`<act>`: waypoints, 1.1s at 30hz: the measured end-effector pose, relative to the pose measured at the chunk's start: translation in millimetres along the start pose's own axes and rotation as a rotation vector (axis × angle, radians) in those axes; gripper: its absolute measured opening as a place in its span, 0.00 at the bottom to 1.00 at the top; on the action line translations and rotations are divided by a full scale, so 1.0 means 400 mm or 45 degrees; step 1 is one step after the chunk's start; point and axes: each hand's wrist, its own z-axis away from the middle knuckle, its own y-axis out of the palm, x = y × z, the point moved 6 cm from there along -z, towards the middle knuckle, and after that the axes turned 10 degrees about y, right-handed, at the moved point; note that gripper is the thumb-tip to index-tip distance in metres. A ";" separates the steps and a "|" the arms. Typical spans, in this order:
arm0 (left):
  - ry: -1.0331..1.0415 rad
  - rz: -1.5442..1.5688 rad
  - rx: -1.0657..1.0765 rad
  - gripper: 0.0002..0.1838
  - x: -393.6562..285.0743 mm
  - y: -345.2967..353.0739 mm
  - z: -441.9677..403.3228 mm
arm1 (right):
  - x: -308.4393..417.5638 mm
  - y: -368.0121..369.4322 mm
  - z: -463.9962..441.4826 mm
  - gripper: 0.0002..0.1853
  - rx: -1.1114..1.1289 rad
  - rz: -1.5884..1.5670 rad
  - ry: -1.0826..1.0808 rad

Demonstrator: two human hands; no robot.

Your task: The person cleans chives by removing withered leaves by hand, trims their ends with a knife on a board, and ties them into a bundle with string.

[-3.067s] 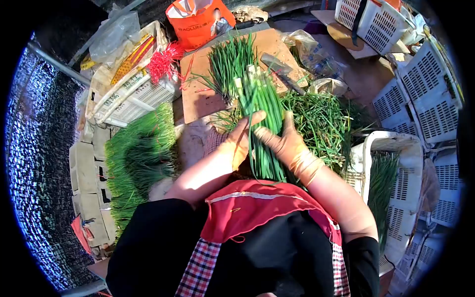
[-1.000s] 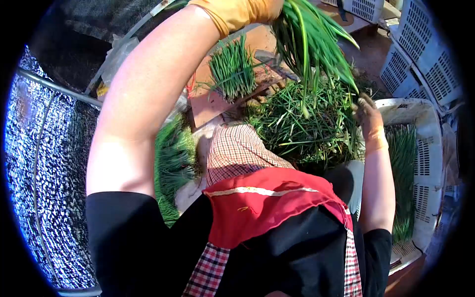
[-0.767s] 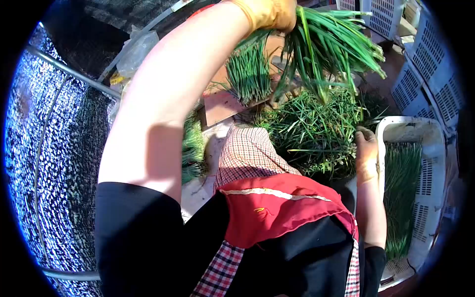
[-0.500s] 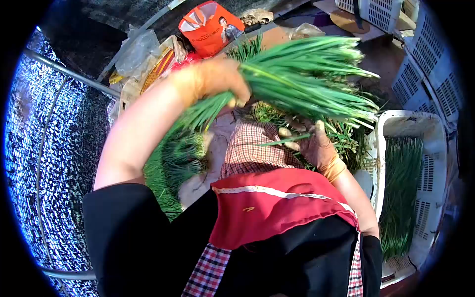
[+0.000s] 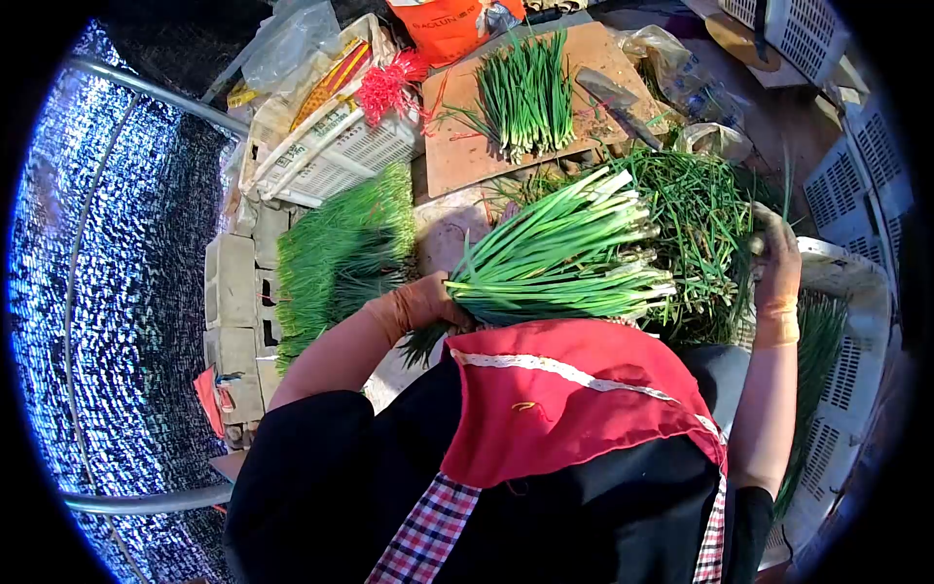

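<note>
Left forearm [image 5: 336,355] angled inward, left hand [image 5: 433,300] curled closed; right forearm [image 5: 767,399] forward, right hand [image 5: 778,261] with fingers [image 5: 773,224] loosely bent

1 bundle [image 5: 528,92] lies left of 1 knife [image 5: 605,89] on the board [image 5: 455,161], behind the held stalks [image 5: 564,261].

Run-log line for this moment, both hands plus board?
left hand: holds bunch | right hand: beside pile, grip unclear | board: second bunch, knife
</note>
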 end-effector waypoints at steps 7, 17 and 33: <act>0.003 0.264 -0.068 0.18 -0.003 0.015 -0.009 | -0.046 0.340 0.145 0.19 0.480 1.457 -0.207; -0.079 0.283 -0.117 0.17 -0.050 0.020 0.019 | -0.038 0.355 0.195 0.11 0.529 1.359 -0.568; 0.002 0.212 -0.090 0.15 0.007 0.017 0.005 | 0.087 0.230 0.170 0.17 -0.172 1.701 -0.940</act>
